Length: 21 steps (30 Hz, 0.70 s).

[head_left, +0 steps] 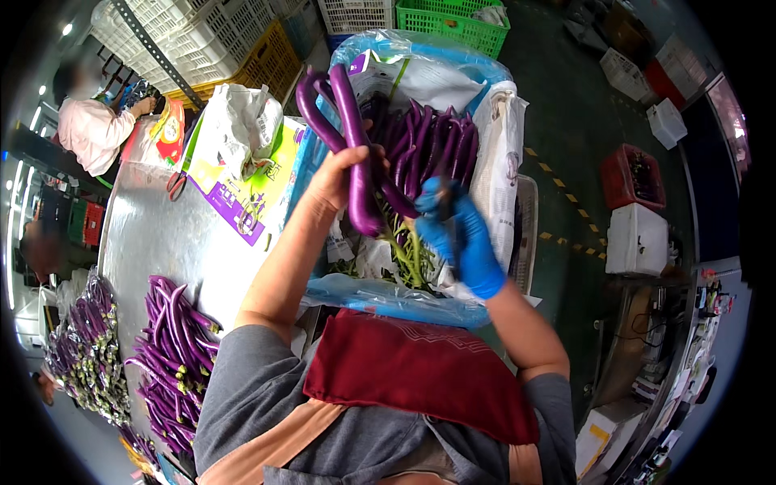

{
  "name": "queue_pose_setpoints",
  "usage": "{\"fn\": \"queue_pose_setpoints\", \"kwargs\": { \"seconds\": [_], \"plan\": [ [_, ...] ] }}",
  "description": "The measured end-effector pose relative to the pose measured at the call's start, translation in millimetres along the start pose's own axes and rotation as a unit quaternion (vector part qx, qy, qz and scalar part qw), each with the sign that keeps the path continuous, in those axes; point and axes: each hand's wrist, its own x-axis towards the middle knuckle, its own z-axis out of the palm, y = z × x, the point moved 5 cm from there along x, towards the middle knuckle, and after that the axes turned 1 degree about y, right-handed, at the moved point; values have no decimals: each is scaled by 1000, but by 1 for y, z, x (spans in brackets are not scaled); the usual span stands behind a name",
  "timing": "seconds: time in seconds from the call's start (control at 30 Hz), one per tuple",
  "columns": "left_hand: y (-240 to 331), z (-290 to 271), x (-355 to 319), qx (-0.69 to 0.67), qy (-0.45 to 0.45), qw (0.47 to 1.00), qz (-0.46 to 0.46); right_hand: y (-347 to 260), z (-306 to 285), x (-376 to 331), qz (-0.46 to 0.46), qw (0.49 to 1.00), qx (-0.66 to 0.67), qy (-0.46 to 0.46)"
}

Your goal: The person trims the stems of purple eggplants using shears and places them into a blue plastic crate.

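Long purple eggplants [353, 109] are gripped in my bare left hand [343, 171]; two stand up past the fingers, and one thick end hangs below. My right hand [455, 234], in a blue glove, is closed around a dark object [443, 198] that motion smears, so its kind cannot be told. It is close to the stem end of a held eggplant. Below both hands, a crate lined with blue plastic [380, 295] contains more eggplants [436, 145] in a row at its far side. Green stems [412, 259] lie in its near part.
On the metal table [137, 234] at left lie loose eggplants [174, 347], bagged eggplants [89, 347], red-handled scissors [175, 186] and printed bags [242, 194]. Stacked crates [194, 40] stand beyond. A co-worker [93, 133] is at far left. Foam boxes [637, 238] are at right.
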Motion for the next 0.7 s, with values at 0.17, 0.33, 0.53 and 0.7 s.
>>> {"fn": "queue_pose_setpoints", "kwargs": {
  "seconds": [0.17,0.33,0.53,0.7],
  "plan": [
    [23,15,1,-24,-107,994,-5,-22,-52,-17,146,956,-206,-151],
    [31,32,0,-21,-148,989,12,0,-72,-48,295,898,-203,-254],
    [20,49,4,-36,-173,984,0,17,-63,-42,425,888,-47,-169],
    [17,36,18,57,-90,994,22,11,-61,-20,147,817,-481,-281]
  ]
}}
